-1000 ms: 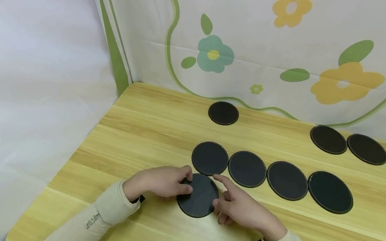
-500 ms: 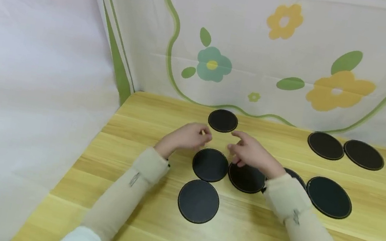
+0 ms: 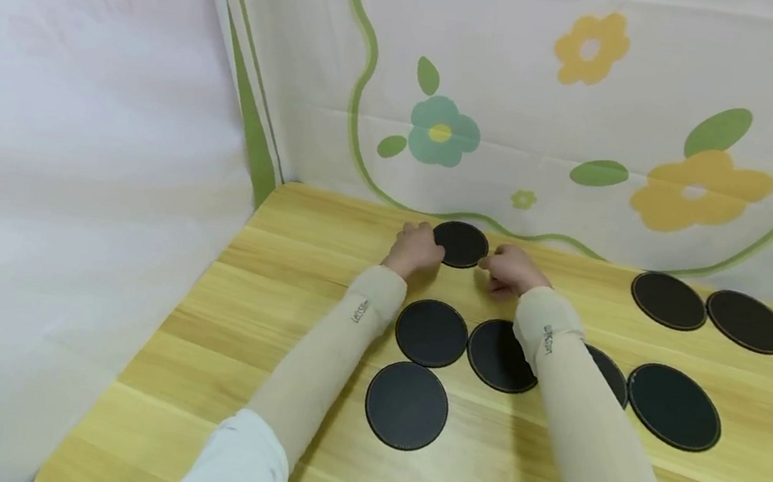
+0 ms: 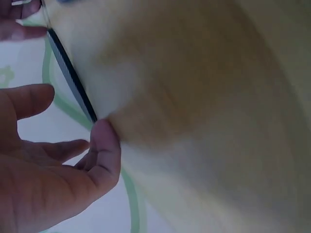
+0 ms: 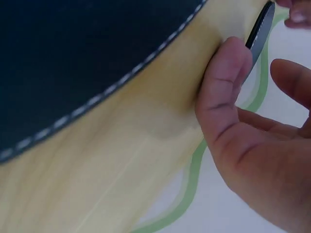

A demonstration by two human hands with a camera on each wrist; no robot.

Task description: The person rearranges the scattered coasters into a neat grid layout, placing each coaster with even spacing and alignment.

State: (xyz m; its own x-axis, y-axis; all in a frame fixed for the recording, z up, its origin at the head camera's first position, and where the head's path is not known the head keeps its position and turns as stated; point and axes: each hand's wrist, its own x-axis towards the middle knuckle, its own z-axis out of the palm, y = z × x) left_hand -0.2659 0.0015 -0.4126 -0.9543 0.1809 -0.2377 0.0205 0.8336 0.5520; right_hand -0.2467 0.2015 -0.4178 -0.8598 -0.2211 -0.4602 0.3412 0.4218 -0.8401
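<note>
A round black coaster (image 3: 460,244) lies flat near the back edge of the wooden table. My left hand (image 3: 416,249) is at its left side, with a bent fingertip against the rim in the left wrist view, where the coaster (image 4: 73,75) shows edge-on. My right hand (image 3: 513,269) is at the coaster's right side. In the right wrist view its fingers are bent near the rim of that coaster (image 5: 260,36), and the thumb stands apart. Neither hand is seen pinching the coaster; whether the right hand touches it I cannot tell.
Below the hands lies a row of black coasters (image 3: 431,333), partly covered by the right sleeve. One coaster (image 3: 407,406) sits in front of the row's left end. Two more coasters (image 3: 669,301) lie at the back right. A flowered curtain (image 3: 515,101) hangs behind the table (image 3: 205,330).
Both hands have left the front coaster and reached forward to either side of the back coaster. That front coaster stays below the row's left end. The view has shifted slightly.
</note>
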